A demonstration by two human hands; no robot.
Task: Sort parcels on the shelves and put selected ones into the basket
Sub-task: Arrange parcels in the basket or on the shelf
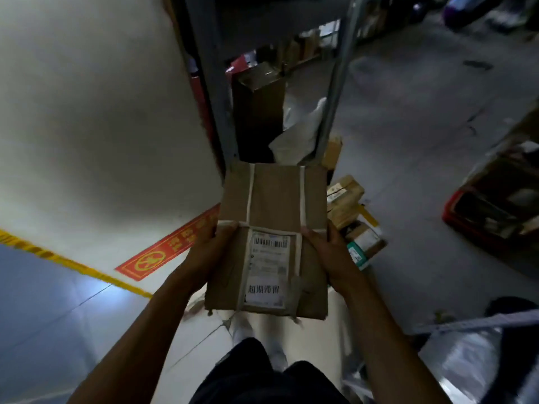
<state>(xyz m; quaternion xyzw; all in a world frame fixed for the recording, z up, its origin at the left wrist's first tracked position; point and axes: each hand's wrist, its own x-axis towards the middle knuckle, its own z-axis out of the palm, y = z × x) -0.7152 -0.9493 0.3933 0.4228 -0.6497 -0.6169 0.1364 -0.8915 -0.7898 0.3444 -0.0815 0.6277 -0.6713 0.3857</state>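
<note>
Brown cardboard fills the centre of the frame: we hold a flat parcel (272, 237) bound with pale tape, its white shipping label (267, 269) facing us. Our left hand (204, 252) clamps its left edge and our right hand (329, 258) clamps the right edge. At the right of the frame sits a red basket (458, 217). A grey metal shelf (213, 91) rises above the parcel.
</note>
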